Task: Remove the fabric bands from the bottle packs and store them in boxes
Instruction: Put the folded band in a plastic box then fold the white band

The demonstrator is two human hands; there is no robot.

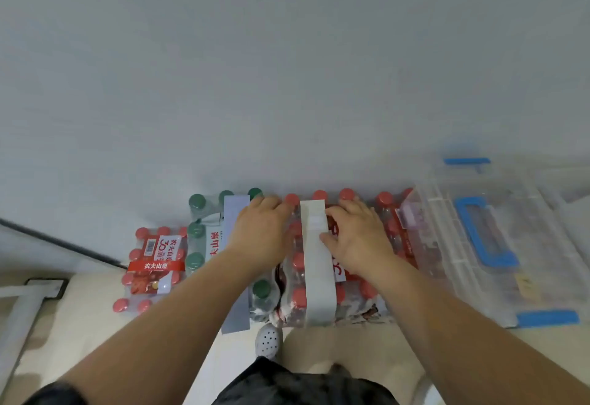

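A shrink-wrapped pack of red-capped bottles (298, 299) stands on the floor against the wall, with a white fabric band (317, 270) wrapped over its top. My left hand (261, 238) rests flat on the pack just left of the band. My right hand (357, 235) lies on the right side, fingertips and thumb touching the band's edge near its fastening patch. To the left stands a pack of green-capped bottles (199, 232) with a grey-white band (235, 213) over it. A smaller red-capped pack (153, 264) without a band sits further left.
A clear plastic storage box (498, 245) with blue handle and latches stands right of the packs, lid on. A black cable (64, 245) runs along the wall at left. A white metal frame (32, 289) lies at lower left. My white shoe (269, 340) is just before the packs.
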